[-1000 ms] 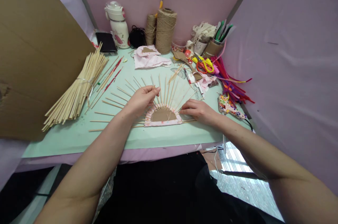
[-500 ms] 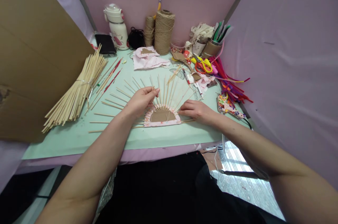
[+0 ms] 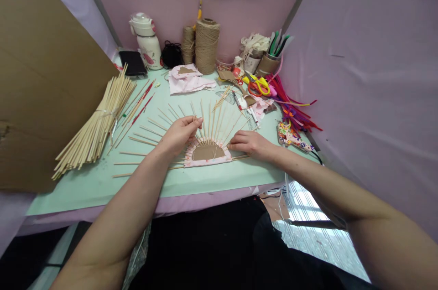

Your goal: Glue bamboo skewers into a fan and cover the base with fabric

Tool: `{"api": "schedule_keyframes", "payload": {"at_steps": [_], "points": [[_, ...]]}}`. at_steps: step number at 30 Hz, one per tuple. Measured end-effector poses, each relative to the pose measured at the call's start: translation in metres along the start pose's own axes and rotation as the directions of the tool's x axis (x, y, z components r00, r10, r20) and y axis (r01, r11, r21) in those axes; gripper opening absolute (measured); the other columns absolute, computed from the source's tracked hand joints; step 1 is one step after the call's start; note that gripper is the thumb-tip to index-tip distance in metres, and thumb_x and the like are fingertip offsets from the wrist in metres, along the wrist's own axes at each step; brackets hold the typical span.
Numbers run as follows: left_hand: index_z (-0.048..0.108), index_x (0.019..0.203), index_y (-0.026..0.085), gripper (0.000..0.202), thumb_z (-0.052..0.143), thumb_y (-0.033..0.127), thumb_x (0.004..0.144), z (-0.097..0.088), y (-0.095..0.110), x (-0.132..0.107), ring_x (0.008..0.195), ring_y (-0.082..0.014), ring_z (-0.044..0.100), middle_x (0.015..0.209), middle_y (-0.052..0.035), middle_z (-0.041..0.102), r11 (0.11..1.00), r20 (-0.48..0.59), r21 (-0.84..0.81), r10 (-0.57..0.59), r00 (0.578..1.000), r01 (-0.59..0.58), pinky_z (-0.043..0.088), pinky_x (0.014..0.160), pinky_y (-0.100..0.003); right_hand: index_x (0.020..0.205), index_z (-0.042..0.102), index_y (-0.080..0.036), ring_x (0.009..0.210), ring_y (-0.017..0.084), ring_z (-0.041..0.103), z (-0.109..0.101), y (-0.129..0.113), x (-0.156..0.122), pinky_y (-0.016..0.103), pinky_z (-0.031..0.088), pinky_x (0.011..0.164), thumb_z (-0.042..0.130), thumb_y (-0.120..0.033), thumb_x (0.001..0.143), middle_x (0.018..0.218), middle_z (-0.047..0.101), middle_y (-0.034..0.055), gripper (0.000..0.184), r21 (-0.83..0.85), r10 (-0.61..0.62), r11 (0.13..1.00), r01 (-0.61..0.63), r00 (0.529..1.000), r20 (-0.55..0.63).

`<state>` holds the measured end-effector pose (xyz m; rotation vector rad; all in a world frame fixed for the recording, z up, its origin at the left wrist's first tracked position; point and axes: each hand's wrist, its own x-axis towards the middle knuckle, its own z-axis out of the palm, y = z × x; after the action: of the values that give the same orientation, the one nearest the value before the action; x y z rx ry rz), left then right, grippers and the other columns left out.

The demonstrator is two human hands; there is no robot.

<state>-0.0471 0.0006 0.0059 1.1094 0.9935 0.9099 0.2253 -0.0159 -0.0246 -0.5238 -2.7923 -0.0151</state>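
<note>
A half-circle of brown cardboard (image 3: pixel 207 152) with a pink-and-white patterned fabric rim lies on the table, its straight edge facing me. Thin wooden sticks (image 3: pixel 213 116) fan out from the rim like rays. Over the upper left of the rim, my left hand (image 3: pixel 183 135) is closed in a pinch; what sits between thumb and forefinger is too small to make out. Closed fingers of my right hand (image 3: pixel 251 143) rest at the right end of the rim, among the sticks there. Whatever they grip is hidden.
On the left lies a tied bundle of sticks (image 3: pixel 97 119) before a large cardboard sheet (image 3: pixel 51 80). Behind are a bottle (image 3: pixel 149 46), twine spools (image 3: pixel 207 46) and fabric scraps (image 3: pixel 190 82). Scissors (image 3: pixel 258 85), pipe cleaners (image 3: pixel 290 103) and a patterned glue gun (image 3: pixel 292 137) lie right.
The whole view has shifted slightly, showing more of the hanging piece on the back wall. Both hands keep nearly the same place and pose at the half-circle.
</note>
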Motion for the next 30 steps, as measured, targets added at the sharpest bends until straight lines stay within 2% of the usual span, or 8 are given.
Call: {"api": "schedule_keyframes", "payload": {"at_steps": [10,30], "points": [[0.051,0.065,0.016,0.031,0.069,0.035,0.081,0.0008,0.002,-0.0012,0.041,-0.004,0.022,0.048,0.0096,0.028,0.999,0.003,-0.03,-0.02,1.0,0.02,0.023,0.041,-0.016,0.111,0.066,-0.017,0.092,0.02,0.056,-0.0018,0.0005,0.0006,0.032,0.047,0.074,0.037,-0.018,0.101,0.097,0.069,0.0103,0.03,-0.056,-0.011,0.998,0.011,1.0,0.011],[0.051,0.064,0.016,0.031,0.069,0.035,0.081,0.0015,0.0032,-0.0015,0.041,-0.004,0.022,0.047,0.0095,0.028,1.0,-0.017,-0.009,-0.022,1.0,0.022,0.023,0.041,-0.016,0.111,0.066,-0.018,0.091,0.02,0.056,-0.005,0.0001,0.0029,0.032,0.047,0.074,0.037,-0.018,0.101,0.097,0.069,0.0102,0.03,-0.043,-0.012,0.999,0.014,0.999,0.038]]}}
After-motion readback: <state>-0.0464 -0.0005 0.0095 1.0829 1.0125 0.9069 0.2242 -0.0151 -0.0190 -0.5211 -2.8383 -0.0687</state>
